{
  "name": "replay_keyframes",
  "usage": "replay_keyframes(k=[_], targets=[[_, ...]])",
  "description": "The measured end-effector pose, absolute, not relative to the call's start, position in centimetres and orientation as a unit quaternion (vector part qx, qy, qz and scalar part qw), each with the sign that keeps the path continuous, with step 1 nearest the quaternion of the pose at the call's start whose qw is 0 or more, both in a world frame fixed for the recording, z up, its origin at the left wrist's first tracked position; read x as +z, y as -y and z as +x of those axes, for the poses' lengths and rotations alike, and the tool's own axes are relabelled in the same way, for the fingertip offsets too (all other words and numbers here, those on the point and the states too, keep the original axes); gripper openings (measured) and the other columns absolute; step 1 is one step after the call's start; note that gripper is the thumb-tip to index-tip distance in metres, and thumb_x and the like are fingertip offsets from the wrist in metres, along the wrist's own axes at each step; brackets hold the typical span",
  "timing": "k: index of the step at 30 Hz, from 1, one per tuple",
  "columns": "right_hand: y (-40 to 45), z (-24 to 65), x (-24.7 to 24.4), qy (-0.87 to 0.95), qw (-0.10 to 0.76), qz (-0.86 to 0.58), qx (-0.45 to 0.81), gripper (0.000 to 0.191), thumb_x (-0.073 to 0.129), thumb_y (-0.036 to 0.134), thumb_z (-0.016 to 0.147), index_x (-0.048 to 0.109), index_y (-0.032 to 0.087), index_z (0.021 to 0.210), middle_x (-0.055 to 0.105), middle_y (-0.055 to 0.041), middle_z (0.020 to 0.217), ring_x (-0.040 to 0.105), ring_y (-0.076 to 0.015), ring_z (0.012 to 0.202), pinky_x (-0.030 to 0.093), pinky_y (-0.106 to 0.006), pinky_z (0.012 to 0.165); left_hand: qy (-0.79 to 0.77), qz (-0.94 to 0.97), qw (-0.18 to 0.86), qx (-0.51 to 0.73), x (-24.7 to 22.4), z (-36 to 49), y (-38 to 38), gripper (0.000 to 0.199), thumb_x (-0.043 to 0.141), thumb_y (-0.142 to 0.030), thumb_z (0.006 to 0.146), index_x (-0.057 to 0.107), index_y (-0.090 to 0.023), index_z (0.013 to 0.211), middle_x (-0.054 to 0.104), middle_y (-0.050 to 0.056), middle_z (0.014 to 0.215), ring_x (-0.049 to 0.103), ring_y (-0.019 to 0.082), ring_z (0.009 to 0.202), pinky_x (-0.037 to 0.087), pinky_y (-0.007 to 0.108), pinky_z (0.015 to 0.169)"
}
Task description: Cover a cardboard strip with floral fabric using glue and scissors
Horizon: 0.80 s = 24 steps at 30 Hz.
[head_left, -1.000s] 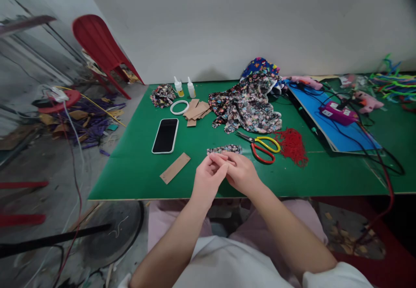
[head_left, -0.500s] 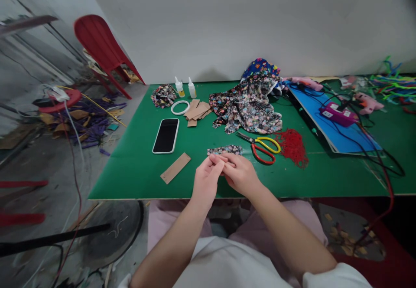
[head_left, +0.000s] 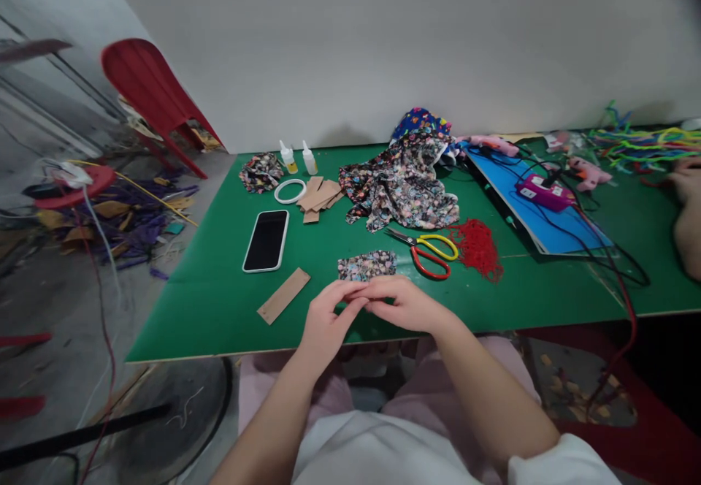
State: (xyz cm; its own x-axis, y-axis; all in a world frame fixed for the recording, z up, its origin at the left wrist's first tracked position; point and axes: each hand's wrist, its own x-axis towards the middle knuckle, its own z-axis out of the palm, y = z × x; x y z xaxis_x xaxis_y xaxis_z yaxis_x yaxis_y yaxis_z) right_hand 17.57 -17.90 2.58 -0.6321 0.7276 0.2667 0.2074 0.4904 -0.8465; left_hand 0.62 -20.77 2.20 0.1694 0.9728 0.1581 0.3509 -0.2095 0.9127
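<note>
Close to the table's front edge, my left hand (head_left: 328, 317) and my right hand (head_left: 402, 302) meet at the fingertips. Both have thumb and fingers pinched together, and whatever lies between them is hidden. A small floral fabric piece (head_left: 366, 264) lies flat just beyond the fingers. Left of my left hand rests a brown cardboard strip (head_left: 283, 296) at a slant. Scissors (head_left: 424, 250) with one yellow and one red handle lie right of the fabric piece, blades slightly apart, beside a tangle of red thread (head_left: 477, 247).
Farther back are a phone (head_left: 266, 241), a white ring (head_left: 290, 191), cardboard pieces (head_left: 320, 196), two small bottles (head_left: 309, 160) and crumpled floral fabric (head_left: 410, 189). Rightward, cables cross a blue folder (head_left: 548, 215) and a purple power strip (head_left: 546, 193). Another person's arm (head_left: 688, 229) shows at the right edge.
My hands have drawn back slightly toward the table's front edge, showing more of the fabric piece. The view has shifted right, and another person's arm has come into sight.
</note>
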Motion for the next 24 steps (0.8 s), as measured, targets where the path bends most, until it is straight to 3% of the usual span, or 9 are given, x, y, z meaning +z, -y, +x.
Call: replay_keyframes(k=[3, 6, 11, 16, 20, 24], targets=[[18.0, 18.0, 2.6, 0.77, 0.274, -0.284, 0.5, 0.031, 0.045, 0.015, 0.081, 0.064, 0.019, 0.106, 0.063, 0.0017, 0.063, 0.054, -0.0074, 0.056, 0.043, -0.018, 0.055, -0.502, 0.695, 0.33, 0.395, 2.0, 0.7, 21.0, 0.013, 0.054, -0.027, 0.081, 0.062, -0.02, 0.089, 0.064, 0.002, 0.086, 0.059, 0.014, 0.081, 0.046, 0.024, 0.073], [18.1, 18.2, 2.8, 0.741, 0.266, -0.289, 0.545, 0.032, 0.046, 0.015, 0.08, 0.064, 0.017, 0.106, 0.062, 0.0023, 0.062, 0.052, -0.0058, 0.051, 0.041, -0.015, 0.049, -0.507, 0.708, 0.288, 0.4, 2.0, 0.9, 21.2, 0.011, 0.056, -0.028, 0.08, 0.061, -0.02, 0.086, 0.065, 0.0, 0.083, 0.059, 0.013, 0.077, 0.046, 0.023, 0.07], [18.1, 18.4, 3.1, 0.703, 0.248, -0.29, 0.599, 0.034, 0.049, 0.016, 0.078, 0.063, 0.016, 0.109, 0.065, -0.0019, 0.082, 0.053, -0.0044, 0.051, 0.042, -0.016, 0.049, -0.522, 0.7, 0.241, 0.424, 2.1, 1.0, 21.3, 0.012, 0.059, -0.03, 0.077, 0.06, -0.019, 0.08, 0.064, -0.001, 0.075, 0.059, 0.012, 0.07, 0.046, 0.021, 0.066], [18.0, 18.9, 2.6, 0.696, 0.233, -0.291, 0.614, 0.032, 0.049, 0.019, 0.079, 0.064, 0.016, 0.107, 0.057, 0.0026, 0.056, 0.05, -0.0058, 0.049, 0.039, -0.016, 0.048, -0.488, 0.722, 0.26, 0.415, 2.3, 1.1, 21.4, 0.008, 0.057, -0.027, 0.08, 0.06, -0.019, 0.079, 0.063, -0.001, 0.076, 0.057, 0.011, 0.07, 0.045, 0.021, 0.067], [17.8, 19.2, 2.2, 0.712, 0.237, -0.279, 0.6, 0.031, 0.049, 0.016, 0.078, 0.065, 0.016, 0.105, 0.056, 0.0032, 0.052, 0.047, -0.0056, 0.048, 0.039, -0.017, 0.051, -0.447, 0.738, 0.282, 0.419, 2.3, 1.4, 21.6, 0.008, 0.054, -0.022, 0.082, 0.059, -0.02, 0.088, 0.062, 0.001, 0.085, 0.057, 0.012, 0.08, 0.044, 0.022, 0.073], [17.6, 19.2, 2.0, 0.713, 0.241, -0.277, 0.598, 0.029, 0.049, 0.013, 0.076, 0.068, 0.015, 0.098, 0.055, 0.0035, 0.049, 0.046, -0.0057, 0.047, 0.038, -0.018, 0.053, -0.453, 0.729, 0.3, 0.416, 2.1, 1.7, 21.7, 0.006, 0.053, -0.021, 0.083, 0.058, -0.02, 0.086, 0.06, 0.0, 0.083, 0.055, 0.011, 0.078, 0.043, 0.022, 0.072]])
